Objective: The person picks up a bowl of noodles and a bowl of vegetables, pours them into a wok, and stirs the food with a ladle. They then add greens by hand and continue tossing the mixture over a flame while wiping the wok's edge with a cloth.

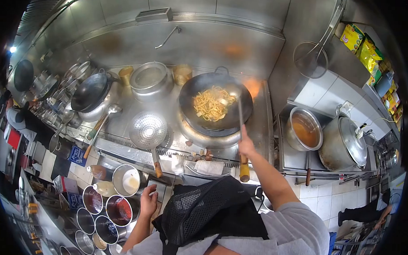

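Observation:
My right hand is closed around the long handle of a wok ladle. The ladle's bowl rests in a dark wok, against a heap of noodles with paler pieces among them. Flame glows at the wok's right rim. My left hand holds nothing; its fingers are loosely bent and apart, beside a metal pot with pale contents. A perforated skimmer lies on the stove, its wooden handle pointing toward me.
Seasoning pots cluster at lower left. Another wok and a lidded-looking pot stand left on the range. To the right are a pot of brown liquid and a large stockpot. A strainer hangs above; people stand at both sides.

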Motion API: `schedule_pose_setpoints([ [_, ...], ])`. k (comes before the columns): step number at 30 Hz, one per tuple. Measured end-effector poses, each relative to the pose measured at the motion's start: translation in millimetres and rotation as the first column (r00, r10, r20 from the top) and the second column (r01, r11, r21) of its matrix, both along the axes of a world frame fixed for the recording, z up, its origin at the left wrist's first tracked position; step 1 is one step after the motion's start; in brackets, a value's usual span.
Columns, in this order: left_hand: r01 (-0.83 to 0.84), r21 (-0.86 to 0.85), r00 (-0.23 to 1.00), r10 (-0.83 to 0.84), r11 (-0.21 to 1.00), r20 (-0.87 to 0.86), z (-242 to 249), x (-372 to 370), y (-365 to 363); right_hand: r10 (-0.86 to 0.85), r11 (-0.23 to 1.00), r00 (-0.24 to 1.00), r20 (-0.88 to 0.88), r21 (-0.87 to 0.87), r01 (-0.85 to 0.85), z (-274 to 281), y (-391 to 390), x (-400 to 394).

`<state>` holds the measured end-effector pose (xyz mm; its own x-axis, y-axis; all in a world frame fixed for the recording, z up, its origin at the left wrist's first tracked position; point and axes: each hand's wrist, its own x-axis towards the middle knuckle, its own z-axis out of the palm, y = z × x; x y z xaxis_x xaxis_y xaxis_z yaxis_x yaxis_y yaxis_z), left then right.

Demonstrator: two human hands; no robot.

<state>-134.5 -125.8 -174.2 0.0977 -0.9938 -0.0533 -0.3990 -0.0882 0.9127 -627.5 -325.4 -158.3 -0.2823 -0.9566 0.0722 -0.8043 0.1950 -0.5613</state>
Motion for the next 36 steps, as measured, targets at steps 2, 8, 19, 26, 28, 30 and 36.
schedule_pose_setpoints([
  [2, -0.068, -0.061, 0.997, 0.066, 0.996, -0.042, 17, -3, -4, -0.143, 0.928, 0.708, 0.691, 0.343, -0.147, 35, 22, 33],
  [8, -0.136, -0.082, 0.98, 0.122, 0.987, -0.16, 27, -7, -13, -0.095, 0.956, 0.688, 0.72, 0.259, -0.138, 59, 13, -3],
  [19, 0.339, -0.191, 0.853, -0.215, 0.921, 0.475, -68, -79, -123, 0.362, 0.866, 0.931, 0.037, 0.357, -0.351, 69, -15, 45],
  [26, 0.135, 0.099, 0.895, -0.164, 0.986, 0.414, -83, -91, -172, 0.49, 0.828, 0.663, -0.566, 0.541, -0.149, 136, 64, -61],
  [28, 0.13, 0.136, 0.879, -0.178, 0.982, 0.443, -91, -88, -180, 0.417, 0.855, 0.735, -0.535, 0.504, -0.119, 127, 70, -68],
  [30, 0.107, 0.166, 0.887, -0.17, 0.98, 0.429, -105, -88, -183, 0.335, 0.88, 0.8, -0.498, 0.468, -0.078, 112, 75, -66],
  [36, 0.133, 0.18, 0.989, -0.141, 0.975, 0.032, -145, -71, -202, 0.175, 0.921, 0.937, -0.303, 0.386, -0.047, 91, 103, -53],
])
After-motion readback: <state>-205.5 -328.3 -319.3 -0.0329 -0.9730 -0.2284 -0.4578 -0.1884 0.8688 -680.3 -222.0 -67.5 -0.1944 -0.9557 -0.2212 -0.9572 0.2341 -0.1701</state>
